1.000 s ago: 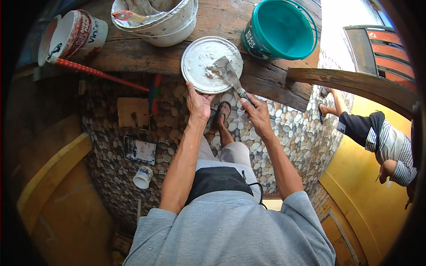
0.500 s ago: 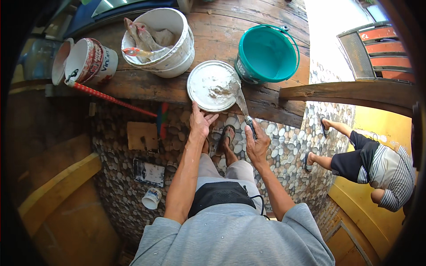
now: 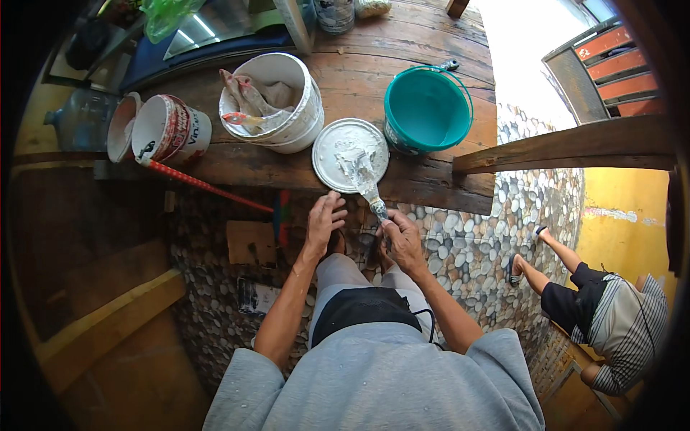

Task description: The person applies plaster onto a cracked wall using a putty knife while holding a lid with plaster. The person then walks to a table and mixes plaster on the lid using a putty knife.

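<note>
A round white lid (image 3: pixel 324 170) with a mound of white paste (image 3: pixel 357 153) lies near the table's front edge. My right hand (image 3: pixel 405 244) grips the handle of a putty knife (image 3: pixel 369 192). Its blade, smeared with white paste, reaches over the lid's near rim into the mound. Just in front of the lid's near left rim is my left hand (image 3: pixel 325 223), fingers stretched out and holding nothing. Whether its fingertips touch the rim I cannot tell.
On the wooden table (image 3: pixel 359 72), a white bucket (image 3: pixel 305 126) holding stained items and a teal bucket (image 3: pixel 424 115) flank the lid. Smaller pails (image 3: pixel 190 136) and a red-handled tool (image 3: pixel 208 188) are at left. Another person (image 3: pixel 604 309) is at right, beyond a wooden beam (image 3: pixel 560 153).
My right hand has brought the putty knife leftward, from the lid's right side to its near edge. My left hand has drawn back from the rim. The whole view has shifted.
</note>
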Tool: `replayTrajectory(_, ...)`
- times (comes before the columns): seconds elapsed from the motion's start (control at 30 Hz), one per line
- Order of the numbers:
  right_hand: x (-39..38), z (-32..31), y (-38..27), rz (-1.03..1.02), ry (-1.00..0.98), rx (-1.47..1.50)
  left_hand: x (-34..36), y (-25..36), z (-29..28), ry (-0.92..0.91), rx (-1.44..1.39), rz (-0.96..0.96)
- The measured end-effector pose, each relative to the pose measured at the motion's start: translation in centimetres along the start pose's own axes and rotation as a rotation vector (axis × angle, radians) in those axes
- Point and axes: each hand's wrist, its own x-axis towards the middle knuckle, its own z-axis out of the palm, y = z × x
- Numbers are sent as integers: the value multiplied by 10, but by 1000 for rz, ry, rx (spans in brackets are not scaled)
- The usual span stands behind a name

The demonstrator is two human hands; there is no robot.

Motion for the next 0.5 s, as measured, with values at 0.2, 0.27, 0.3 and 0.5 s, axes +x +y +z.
replayTrajectory(0.2, 10, 71, -28, -202, -154, -218, -44, 12, -26, -351, -390, 11)
replayTrajectory(0.27, 16, 88, -28, -299, -192, -347, -49, 16, -48, -321, -399, 6)
replayTrajectory(0.3, 19, 96, -33, -383, -242, -503, -51, 18, -60, -255, -377, 25)
replayTrajectory(0.5, 80, 158, -134, -1008, 66, -862, -61, 24, -125, -108, -327, 124)
